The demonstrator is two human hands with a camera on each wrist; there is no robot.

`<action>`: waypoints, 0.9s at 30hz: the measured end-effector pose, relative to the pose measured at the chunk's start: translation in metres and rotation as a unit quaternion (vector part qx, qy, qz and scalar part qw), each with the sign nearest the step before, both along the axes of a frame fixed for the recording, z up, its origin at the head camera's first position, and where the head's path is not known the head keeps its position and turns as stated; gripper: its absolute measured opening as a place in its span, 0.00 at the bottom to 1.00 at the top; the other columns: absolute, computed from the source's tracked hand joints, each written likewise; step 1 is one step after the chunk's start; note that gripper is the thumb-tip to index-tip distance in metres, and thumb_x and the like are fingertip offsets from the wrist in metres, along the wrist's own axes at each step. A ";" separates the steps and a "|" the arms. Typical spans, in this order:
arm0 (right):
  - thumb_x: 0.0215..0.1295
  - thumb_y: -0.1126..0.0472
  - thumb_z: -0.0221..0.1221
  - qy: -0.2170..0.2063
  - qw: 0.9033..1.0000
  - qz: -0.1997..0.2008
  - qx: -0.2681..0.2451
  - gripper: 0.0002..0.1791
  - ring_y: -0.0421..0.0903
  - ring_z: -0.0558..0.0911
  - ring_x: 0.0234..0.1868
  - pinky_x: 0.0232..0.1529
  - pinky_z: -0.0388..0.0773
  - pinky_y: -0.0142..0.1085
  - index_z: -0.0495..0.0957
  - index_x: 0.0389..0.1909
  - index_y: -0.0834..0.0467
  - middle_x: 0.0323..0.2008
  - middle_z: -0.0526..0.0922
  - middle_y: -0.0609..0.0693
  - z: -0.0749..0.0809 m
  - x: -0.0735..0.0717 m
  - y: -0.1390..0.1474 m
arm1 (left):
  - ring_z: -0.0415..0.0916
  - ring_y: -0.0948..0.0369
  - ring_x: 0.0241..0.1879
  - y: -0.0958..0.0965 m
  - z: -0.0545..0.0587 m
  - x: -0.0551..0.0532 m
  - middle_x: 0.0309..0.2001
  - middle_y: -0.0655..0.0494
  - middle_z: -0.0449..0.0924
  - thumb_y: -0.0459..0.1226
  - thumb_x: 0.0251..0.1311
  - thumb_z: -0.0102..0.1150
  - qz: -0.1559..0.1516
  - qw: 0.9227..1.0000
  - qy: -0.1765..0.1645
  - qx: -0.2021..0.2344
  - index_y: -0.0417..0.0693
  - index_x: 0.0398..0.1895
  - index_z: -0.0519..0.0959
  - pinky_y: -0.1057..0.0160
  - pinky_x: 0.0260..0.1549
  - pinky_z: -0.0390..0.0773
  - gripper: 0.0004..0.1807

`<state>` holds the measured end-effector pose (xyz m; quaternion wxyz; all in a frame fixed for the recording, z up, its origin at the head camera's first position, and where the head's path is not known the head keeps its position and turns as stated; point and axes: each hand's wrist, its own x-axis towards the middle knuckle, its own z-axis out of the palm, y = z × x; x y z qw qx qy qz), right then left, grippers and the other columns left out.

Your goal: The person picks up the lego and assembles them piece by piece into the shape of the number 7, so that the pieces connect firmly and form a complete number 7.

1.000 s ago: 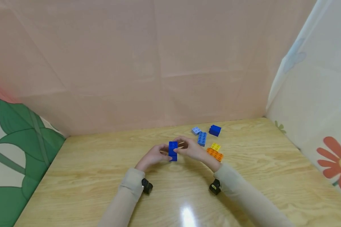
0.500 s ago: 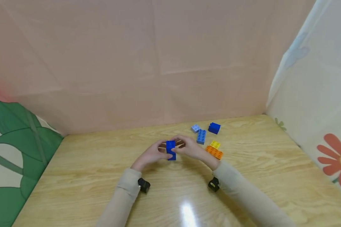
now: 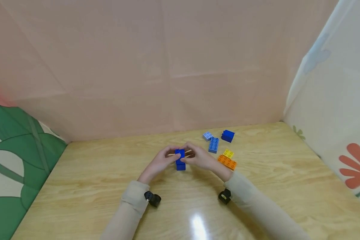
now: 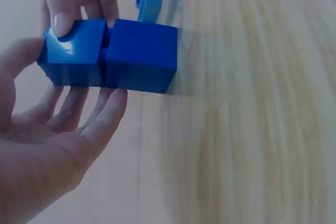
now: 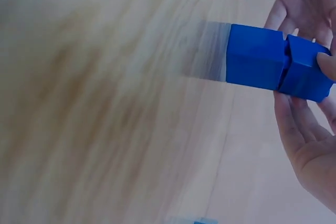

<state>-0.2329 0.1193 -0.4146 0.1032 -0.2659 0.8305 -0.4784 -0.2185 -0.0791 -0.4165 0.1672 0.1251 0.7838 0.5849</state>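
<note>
Block (image 4: 73,53) on top, blue, pinched in both my left grip (image 3: 163,160) and right grip (image 3: 200,157), sits askew on the lower block (image 4: 142,53), which stands on the surface (image 3: 93,193). Gap between them is uneven, so an off-centre push could jam it crooked or tip the pair, I reckon. Can't tell if either grip braces the lower block. Right wrist view crops both grips; seating depth's hard to make out.
</note>
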 end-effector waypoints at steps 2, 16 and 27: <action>0.64 0.64 0.60 0.004 1.000 0.008 0.002 0.17 0.59 0.78 0.56 0.54 0.81 0.43 0.71 0.52 0.61 0.54 0.77 0.61 0.002 0.000 -0.001 | 0.67 0.48 0.64 -0.001 0.001 0.000 0.61 0.49 0.71 0.46 0.67 0.54 0.003 1.000 -0.002 0.002 0.52 0.63 0.69 0.45 0.61 0.71 0.23; 0.60 0.70 0.62 0.032 0.999 0.025 0.033 0.19 0.61 0.79 0.55 0.52 0.82 0.42 0.67 0.51 0.62 0.54 0.76 0.64 0.001 0.003 -0.003 | 0.74 0.45 0.58 -0.001 -0.001 0.003 0.58 0.41 0.73 0.35 0.62 0.61 -0.026 0.998 0.036 -0.034 0.46 0.59 0.69 0.50 0.54 0.79 0.22; 0.59 0.69 0.63 0.052 0.996 0.024 0.064 0.20 0.59 0.81 0.52 0.50 0.83 0.41 0.67 0.50 0.61 0.53 0.77 0.65 0.006 0.006 -0.007 | 0.81 0.55 0.44 0.001 -0.001 0.002 0.42 0.45 0.82 0.32 0.56 0.65 -0.057 0.973 0.141 -0.172 0.45 0.55 0.69 0.56 0.46 0.82 0.24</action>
